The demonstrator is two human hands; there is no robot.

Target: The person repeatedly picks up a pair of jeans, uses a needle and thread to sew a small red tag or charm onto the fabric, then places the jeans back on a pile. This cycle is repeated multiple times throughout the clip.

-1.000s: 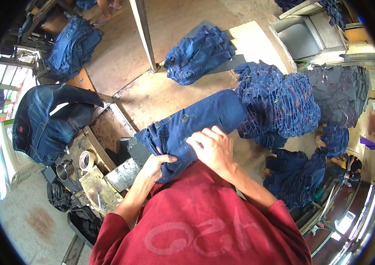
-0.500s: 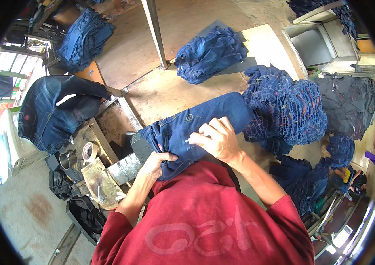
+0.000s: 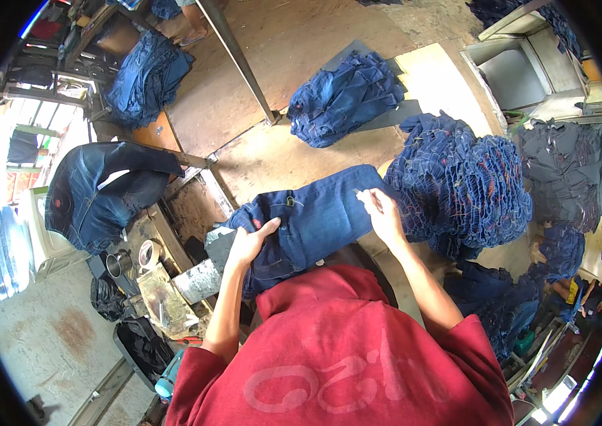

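Folded dark blue jeans (image 3: 326, 206) lie slantwise across my lap, with yellow stitching and a small red patch near the left end. My left hand (image 3: 250, 241) grips that end, thumb on top and the other fingers mostly hidden. Over the right end, my right hand (image 3: 384, 216) is closed in a pinch. A small tip pokes out from its fingers, too small to name.
Tall denim stacks (image 3: 464, 184) rise close on the right, with dark grey garments (image 3: 567, 170) beyond. Another denim pile (image 3: 347, 96) lies ahead, near a metal post (image 3: 240, 64). On the left, jeans (image 3: 106, 192) drape beside a worktable with a tape roll (image 3: 149, 254) and metal cup (image 3: 118, 264).
My right hand has moved from the middle of the jeans to their right end. The jeans lie flatter, and my left thumb reaches further over them. The view has shifted slightly.
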